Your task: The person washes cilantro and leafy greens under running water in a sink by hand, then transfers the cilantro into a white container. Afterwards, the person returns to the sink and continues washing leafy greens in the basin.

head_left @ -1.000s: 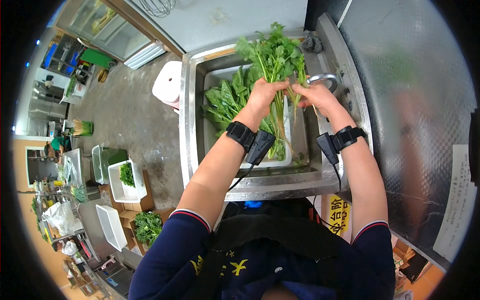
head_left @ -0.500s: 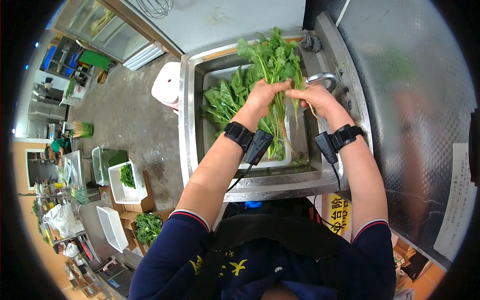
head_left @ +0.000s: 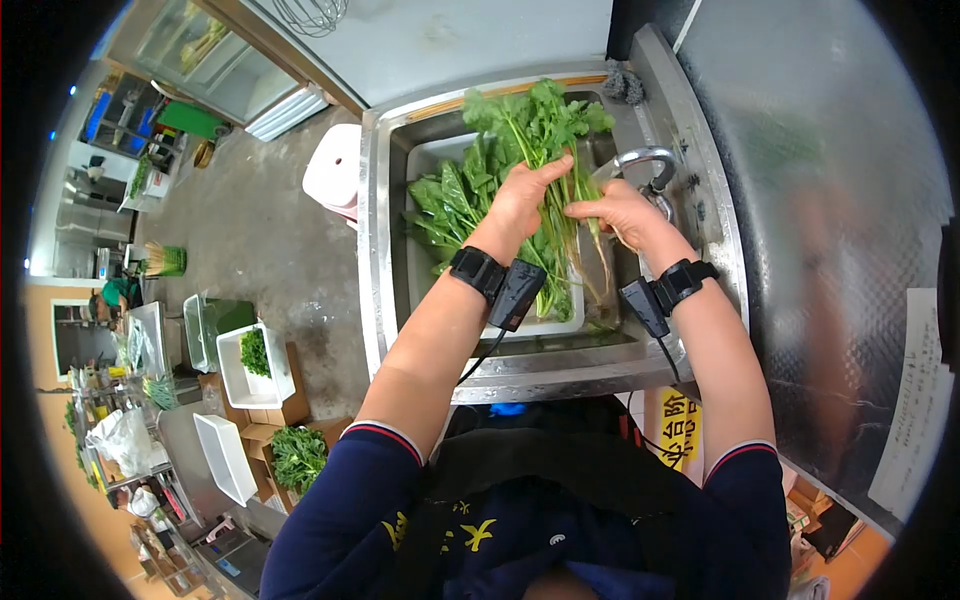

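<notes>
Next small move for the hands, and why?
Probably ease the right hand outward a little while the left hand holds steady: the left hand grips a leafy bunch above the white tub, and the right appears to pinch a rooted sprig right beside it, close enough for stems to tangle.

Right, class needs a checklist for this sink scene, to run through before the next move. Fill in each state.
1. Left hand gripping the leafy bunch: ok.
2. Right hand at the bunch's lower stems: ok.
3. White tub inside the sink: ok.
4. Other greens fully within the tub: not ok, leaves overhang its edge.
5. Tap off: cannot tell.
6. Sleeves clear of the sink: ok.
</notes>
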A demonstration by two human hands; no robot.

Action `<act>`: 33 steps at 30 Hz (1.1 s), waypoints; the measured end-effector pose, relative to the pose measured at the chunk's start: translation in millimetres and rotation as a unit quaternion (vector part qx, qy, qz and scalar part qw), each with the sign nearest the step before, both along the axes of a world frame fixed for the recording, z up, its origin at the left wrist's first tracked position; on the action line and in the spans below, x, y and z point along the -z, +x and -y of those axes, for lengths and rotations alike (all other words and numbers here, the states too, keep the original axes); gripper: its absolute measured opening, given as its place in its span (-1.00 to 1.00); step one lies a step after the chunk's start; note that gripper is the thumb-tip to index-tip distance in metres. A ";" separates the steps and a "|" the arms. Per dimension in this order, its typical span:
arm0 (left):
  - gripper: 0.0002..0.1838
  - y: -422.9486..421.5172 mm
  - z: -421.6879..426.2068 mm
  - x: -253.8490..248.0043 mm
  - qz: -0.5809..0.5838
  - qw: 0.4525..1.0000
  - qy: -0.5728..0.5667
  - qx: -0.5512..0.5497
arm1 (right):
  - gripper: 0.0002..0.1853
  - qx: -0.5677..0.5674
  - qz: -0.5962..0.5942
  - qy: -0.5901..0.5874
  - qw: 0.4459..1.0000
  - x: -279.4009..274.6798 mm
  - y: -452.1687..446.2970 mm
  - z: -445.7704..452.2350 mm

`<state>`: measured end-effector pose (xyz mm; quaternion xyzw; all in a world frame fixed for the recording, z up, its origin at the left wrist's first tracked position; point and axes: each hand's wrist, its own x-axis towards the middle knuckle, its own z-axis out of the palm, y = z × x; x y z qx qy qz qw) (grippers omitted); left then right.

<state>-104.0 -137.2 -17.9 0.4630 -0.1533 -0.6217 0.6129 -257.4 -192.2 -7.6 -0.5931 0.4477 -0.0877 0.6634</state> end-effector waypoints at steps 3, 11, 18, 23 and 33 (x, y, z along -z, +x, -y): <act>-0.73 2.9 -5.4 -5.3 0.032 0.998 -0.046 0.023 | -0.71 0.011 0.014 -0.002 1.000 1.0 0.1 2.4; -0.79 4.0 -9.2 1.7 0.099 0.992 -0.029 0.076 | -0.76 0.021 0.032 0.018 0.999 -3.6 -4.8 5.1; -0.75 7.2 -6.5 3.0 0.105 0.993 -0.026 0.038 | -0.68 0.084 0.034 0.005 0.996 -5.6 -6.5 5.8; -0.79 -4.7 -1.8 -7.6 0.141 0.987 -0.072 0.006 | -0.63 0.072 0.074 -0.010 0.995 -14.4 -1.6 -1.2; -0.76 1.2 -1.7 -4.2 0.115 0.991 -0.067 0.017 | -0.61 0.082 0.047 0.010 0.995 -14.0 -4.7 8.7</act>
